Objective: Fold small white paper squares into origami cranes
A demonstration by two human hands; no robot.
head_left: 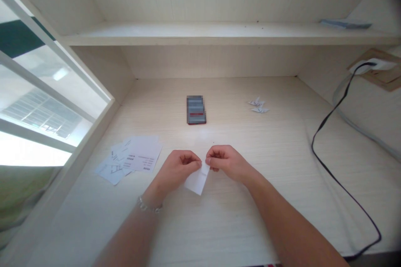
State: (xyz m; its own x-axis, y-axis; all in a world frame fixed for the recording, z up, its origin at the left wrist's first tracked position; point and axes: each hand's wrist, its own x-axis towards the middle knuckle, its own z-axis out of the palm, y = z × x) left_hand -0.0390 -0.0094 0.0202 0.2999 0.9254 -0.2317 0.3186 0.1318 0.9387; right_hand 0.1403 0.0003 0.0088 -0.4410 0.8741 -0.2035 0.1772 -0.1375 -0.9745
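Left hand, right hand, creased paper

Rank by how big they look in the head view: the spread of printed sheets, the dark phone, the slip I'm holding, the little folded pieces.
1. printed sheets: largest.
2. held slip and dark phone: about alike; the slip is nearer the camera, so no ranking between them.
3. folded pieces: smallest.

both arms reach forward and angle in. left hand and right hand meet, fingers curled, fingertips pinched tight.
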